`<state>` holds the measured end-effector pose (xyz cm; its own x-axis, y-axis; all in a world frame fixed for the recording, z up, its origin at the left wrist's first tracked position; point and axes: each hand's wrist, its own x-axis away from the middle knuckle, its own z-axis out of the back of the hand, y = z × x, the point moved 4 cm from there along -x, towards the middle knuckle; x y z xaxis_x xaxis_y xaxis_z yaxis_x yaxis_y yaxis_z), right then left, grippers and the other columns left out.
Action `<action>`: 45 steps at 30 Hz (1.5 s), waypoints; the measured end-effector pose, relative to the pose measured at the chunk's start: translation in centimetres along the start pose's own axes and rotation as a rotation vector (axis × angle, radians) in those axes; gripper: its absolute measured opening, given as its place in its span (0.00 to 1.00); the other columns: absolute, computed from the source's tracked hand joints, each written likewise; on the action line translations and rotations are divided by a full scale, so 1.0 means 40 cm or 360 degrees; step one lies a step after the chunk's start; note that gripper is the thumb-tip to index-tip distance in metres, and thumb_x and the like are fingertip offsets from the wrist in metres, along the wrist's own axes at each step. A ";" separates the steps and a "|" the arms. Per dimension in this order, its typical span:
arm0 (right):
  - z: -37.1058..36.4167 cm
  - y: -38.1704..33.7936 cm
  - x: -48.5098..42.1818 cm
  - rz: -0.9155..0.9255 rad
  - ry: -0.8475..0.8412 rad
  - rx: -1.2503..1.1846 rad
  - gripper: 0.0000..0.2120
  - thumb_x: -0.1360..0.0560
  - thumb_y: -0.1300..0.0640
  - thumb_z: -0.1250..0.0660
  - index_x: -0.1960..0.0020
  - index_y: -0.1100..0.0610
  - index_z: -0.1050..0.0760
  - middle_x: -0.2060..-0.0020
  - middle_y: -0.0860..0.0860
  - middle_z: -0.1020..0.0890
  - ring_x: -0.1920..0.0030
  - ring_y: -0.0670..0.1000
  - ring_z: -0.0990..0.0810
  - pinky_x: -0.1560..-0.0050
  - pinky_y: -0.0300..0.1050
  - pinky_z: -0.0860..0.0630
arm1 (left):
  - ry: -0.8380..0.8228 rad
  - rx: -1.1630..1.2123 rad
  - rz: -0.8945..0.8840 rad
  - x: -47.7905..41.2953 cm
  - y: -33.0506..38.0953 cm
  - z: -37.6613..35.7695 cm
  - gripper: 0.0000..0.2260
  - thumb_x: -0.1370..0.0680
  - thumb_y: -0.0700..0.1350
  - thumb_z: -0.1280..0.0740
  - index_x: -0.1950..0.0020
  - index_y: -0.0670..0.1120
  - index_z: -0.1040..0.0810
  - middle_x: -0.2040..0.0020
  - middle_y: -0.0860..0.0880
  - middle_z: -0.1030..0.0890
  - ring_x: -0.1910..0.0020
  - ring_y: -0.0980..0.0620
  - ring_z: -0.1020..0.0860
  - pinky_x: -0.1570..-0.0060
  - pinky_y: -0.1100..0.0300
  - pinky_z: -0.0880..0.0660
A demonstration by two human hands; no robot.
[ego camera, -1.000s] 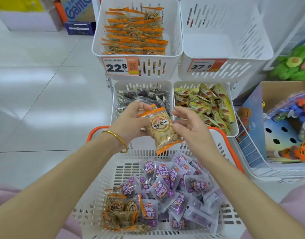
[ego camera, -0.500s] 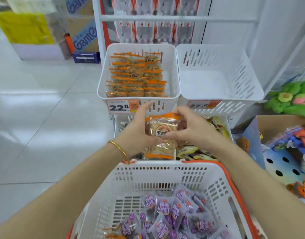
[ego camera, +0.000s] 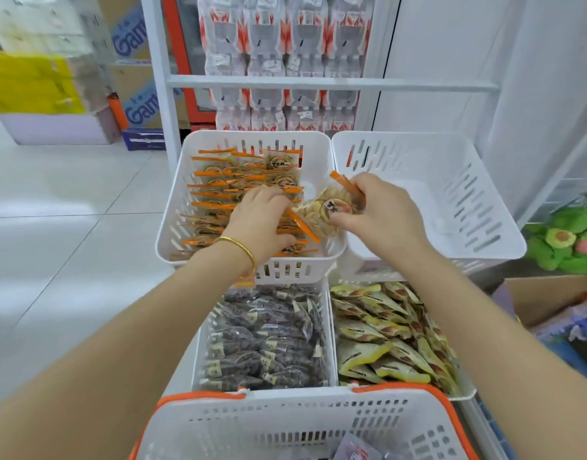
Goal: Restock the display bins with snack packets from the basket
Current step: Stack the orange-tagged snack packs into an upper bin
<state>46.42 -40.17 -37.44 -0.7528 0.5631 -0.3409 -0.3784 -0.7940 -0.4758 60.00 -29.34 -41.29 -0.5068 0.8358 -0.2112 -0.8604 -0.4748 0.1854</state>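
Bare arms, and one bangle is spotted!
A slim gold bangle [ego camera: 240, 248] is worn just behind the left hand [ego camera: 262, 220]; both forearms are left uncovered.

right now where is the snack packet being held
In the head view the packet sits just above centre, gripped by the right hand over the right side of the upper left bin, next to the left hand.

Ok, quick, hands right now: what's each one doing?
Left hand: open, resting on the stacked packets.
Right hand: holding one snack packet.
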 end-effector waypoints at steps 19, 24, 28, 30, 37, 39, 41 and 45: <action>-0.090 -0.059 0.018 -0.0104 0.0173 0.0676 0.21 0.23 0.59 0.39 0.32 0.57 0.41 0.45 0.54 0.32 0.66 0.54 0.35 0.76 0.43 0.45 | -0.0066 0.0163 -0.0080 0.005 0.030 -0.059 0.13 0.21 0.49 0.39 0.38 0.57 0.23 0.24 0.49 0.44 0.25 0.46 0.52 0.27 0.46 0.51; -0.104 -0.052 0.026 -0.0094 0.0159 0.0702 0.22 0.25 0.60 0.35 0.35 0.56 0.40 0.44 0.55 0.33 0.63 0.55 0.29 0.72 0.45 0.39 | -0.0249 0.0123 -0.0047 0.006 0.037 -0.046 0.18 0.20 0.44 0.44 0.36 0.61 0.26 0.23 0.50 0.48 0.24 0.47 0.56 0.28 0.47 0.55; -0.119 -0.070 0.032 -0.0158 0.0288 0.0646 0.17 0.25 0.66 0.39 0.36 0.60 0.35 0.43 0.58 0.31 0.66 0.56 0.31 0.76 0.42 0.49 | -0.0292 0.0093 -0.0005 0.014 0.039 -0.046 0.17 0.20 0.45 0.44 0.37 0.62 0.26 0.23 0.51 0.49 0.24 0.47 0.56 0.28 0.46 0.57; -0.124 -0.074 0.034 -0.0153 0.0282 0.0664 0.17 0.25 0.66 0.39 0.37 0.61 0.34 0.41 0.59 0.31 0.67 0.56 0.32 0.76 0.42 0.49 | -0.0358 0.0024 0.0002 0.015 0.043 -0.051 0.16 0.20 0.47 0.45 0.38 0.61 0.26 0.22 0.50 0.51 0.24 0.47 0.58 0.28 0.45 0.59; -0.117 -0.071 0.040 0.0025 0.0116 0.0739 0.19 0.23 0.61 0.40 0.34 0.55 0.39 0.41 0.53 0.32 0.56 0.56 0.22 0.75 0.43 0.46 | -0.0474 -0.0033 -0.0004 -0.006 0.051 -0.053 0.14 0.20 0.51 0.46 0.41 0.62 0.24 0.22 0.52 0.53 0.24 0.47 0.60 0.28 0.40 0.61; -0.119 -0.071 0.032 -0.0005 0.0131 0.0748 0.17 0.23 0.63 0.42 0.35 0.56 0.38 0.42 0.54 0.31 0.56 0.57 0.22 0.75 0.43 0.47 | -0.0397 -0.0023 -0.0023 -0.005 0.050 -0.045 0.14 0.21 0.49 0.45 0.41 0.61 0.23 0.22 0.51 0.51 0.24 0.47 0.59 0.27 0.42 0.60; -0.127 -0.071 0.026 -0.0026 0.0116 0.0760 0.16 0.22 0.64 0.42 0.36 0.58 0.37 0.41 0.55 0.31 0.55 0.57 0.22 0.75 0.43 0.48 | -0.0335 0.0016 -0.0015 0.001 0.045 -0.040 0.15 0.21 0.47 0.44 0.42 0.60 0.22 0.23 0.50 0.50 0.24 0.46 0.58 0.27 0.43 0.59; -0.125 -0.059 0.012 -0.0200 0.0158 0.0733 0.17 0.22 0.64 0.41 0.35 0.61 0.38 0.41 0.56 0.32 0.62 0.58 0.23 0.76 0.43 0.48 | -0.0282 0.0062 0.0014 0.009 0.035 -0.046 0.15 0.21 0.46 0.44 0.41 0.59 0.24 0.23 0.49 0.48 0.24 0.46 0.56 0.27 0.44 0.57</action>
<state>49.66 -36.87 -40.53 -0.6397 0.6622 -0.3902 -0.6788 -0.7249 -0.1175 58.51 -30.21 -42.87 -0.4936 0.8689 -0.0375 -0.8514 -0.4740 0.2245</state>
